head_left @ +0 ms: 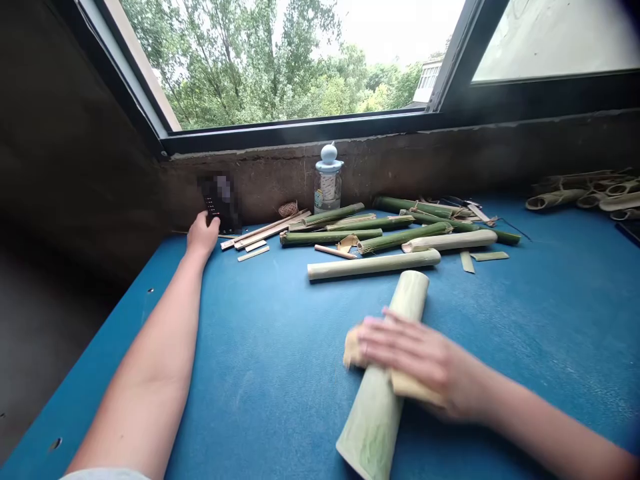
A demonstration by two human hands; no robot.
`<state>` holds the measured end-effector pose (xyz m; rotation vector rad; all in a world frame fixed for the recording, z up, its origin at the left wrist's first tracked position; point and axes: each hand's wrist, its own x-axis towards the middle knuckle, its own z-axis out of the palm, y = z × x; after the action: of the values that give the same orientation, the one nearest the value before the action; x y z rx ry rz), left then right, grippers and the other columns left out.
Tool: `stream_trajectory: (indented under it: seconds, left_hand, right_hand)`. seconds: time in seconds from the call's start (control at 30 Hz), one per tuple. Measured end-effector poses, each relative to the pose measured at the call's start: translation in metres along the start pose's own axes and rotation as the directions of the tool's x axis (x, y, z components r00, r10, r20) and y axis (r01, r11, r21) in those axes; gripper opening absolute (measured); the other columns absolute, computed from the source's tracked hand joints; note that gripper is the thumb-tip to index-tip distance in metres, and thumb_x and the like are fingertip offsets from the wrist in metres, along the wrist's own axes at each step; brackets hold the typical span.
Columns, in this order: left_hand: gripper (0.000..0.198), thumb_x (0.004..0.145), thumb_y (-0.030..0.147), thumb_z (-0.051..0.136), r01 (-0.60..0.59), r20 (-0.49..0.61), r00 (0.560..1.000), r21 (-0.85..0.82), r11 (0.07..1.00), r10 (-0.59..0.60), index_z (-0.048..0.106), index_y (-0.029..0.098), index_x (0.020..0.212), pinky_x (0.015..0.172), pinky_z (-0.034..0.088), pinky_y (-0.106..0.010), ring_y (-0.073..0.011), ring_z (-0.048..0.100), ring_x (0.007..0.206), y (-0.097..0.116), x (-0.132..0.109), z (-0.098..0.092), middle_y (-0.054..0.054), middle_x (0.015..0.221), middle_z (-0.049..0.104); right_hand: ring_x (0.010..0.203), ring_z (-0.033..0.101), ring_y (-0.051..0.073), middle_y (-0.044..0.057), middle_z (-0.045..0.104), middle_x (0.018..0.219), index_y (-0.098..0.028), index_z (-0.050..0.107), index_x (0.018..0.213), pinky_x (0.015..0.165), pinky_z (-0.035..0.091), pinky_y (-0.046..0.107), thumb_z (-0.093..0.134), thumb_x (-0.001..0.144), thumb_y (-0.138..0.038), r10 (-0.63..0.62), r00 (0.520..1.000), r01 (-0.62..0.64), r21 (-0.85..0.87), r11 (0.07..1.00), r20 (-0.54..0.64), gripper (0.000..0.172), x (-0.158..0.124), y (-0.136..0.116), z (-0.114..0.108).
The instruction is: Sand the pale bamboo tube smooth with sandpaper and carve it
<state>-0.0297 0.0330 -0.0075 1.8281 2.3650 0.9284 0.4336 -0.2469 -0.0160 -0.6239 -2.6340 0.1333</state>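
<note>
At the far left of the table, my left hand (pixel 201 235) grips the lower edge of a dark phone (pixel 227 207) that stands upright near the wall; part of it is pixelated. Slightly blurred by motion, my right hand (pixel 413 360) presses a folded tan sheet of sandpaper (pixel 354 348) over the middle of a thick, pale bamboo tube (pixel 373 413). The sandpaper sticks out on both sides of the tube. This tube lies at a slant, its wider end towards me. Beyond it rests a thinner peeled bamboo stick (pixel 373 265).
Green bamboo pieces (pixel 405 237) and flat strips (pixel 273 230) lie along the back of the blue table (pixel 250 353). A lidded jar (pixel 328 183) stands against the wall below the window. More bamboo tubes (pixel 555 200) are piled at the far right.
</note>
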Motion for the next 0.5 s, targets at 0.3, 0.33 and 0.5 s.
stream_trajectory:
  seconds: [0.3,0.33,0.5]
  left_hand:
    - [0.054,0.095,0.055,0.037,0.111,0.097,0.989,-0.019,0.994,-0.108,0.065,0.015,0.119,0.103,0.044,-0.05,-0.041,0.056,0.127,-0.001,0.012,0.007,-0.023,0.133,0.064]
    - [0.057,0.095,0.058,0.035,0.127,0.109,0.986,-0.038,0.991,-0.122,0.067,0.015,0.114,0.104,0.043,-0.051,-0.0415,0.056,0.127,-0.001,0.016,0.007,-0.023,0.132,0.064]
    - [0.079,0.087,0.079,0.035,0.202,0.088,0.977,-0.1,0.974,-0.194,0.069,0.01,0.104,0.106,0.035,-0.061,-0.0492,0.052,0.128,0.002,0.027,0.014,-0.029,0.128,0.064]
  right_hand:
    - [0.154,0.024,0.024,0.004,0.039,0.161,-0.019,0.037,0.157,0.129,0.011,0.043,0.047,0.101,-0.039,0.074,0.989,-0.083,0.068,0.994,0.132,0.059,0.011,-0.041,-0.002]
    - [0.153,0.027,0.022,0.004,0.042,0.16,-0.02,0.037,0.156,0.128,0.009,0.041,0.047,0.102,-0.041,0.003,0.986,-0.026,0.137,0.99,0.166,0.059,0.011,-0.044,-0.003]
    - [0.15,0.036,0.024,0.004,0.053,0.152,-0.028,0.05,0.148,0.128,0.014,0.051,0.043,0.105,-0.03,0.357,0.934,-0.357,0.071,0.931,0.02,0.044,-0.006,0.007,-0.012]
